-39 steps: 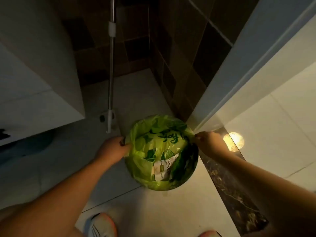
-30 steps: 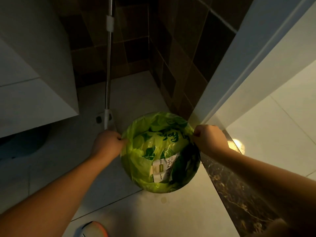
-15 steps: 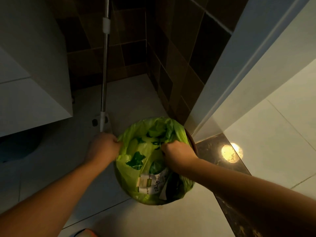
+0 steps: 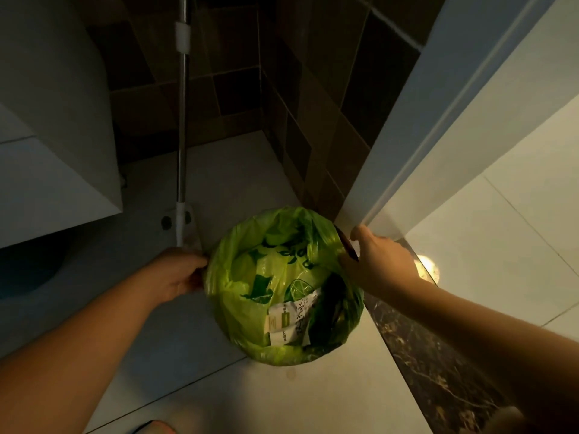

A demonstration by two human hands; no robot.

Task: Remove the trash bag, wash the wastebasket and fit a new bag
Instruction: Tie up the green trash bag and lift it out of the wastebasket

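A green trash bag (image 4: 247, 296) with dark green print lines a round wastebasket on the tiled floor; only a dark strip of the wastebasket rim (image 4: 347, 245) shows at the right. Paper packaging (image 4: 289, 324) lies inside the bag. My left hand (image 4: 175, 274) grips the bag's left edge. At the right edge, my right hand (image 4: 379, 261) holds the bag where it folds over the rim, fingers curled down into it.
A mop pole (image 4: 181, 120) with its white base leans against the dark tiled wall just behind the basket. A white cabinet (image 4: 53, 170) overhangs at left. A white door frame (image 4: 416, 130) and a dark marble threshold (image 4: 432, 355) run along the right. A shoe tip (image 4: 156, 427) shows below.
My right hand, which had pulled the bag's right edge in toward the middle, has moved back out to the right rim. The bag mouth is spread wide again. My left hand stays put.
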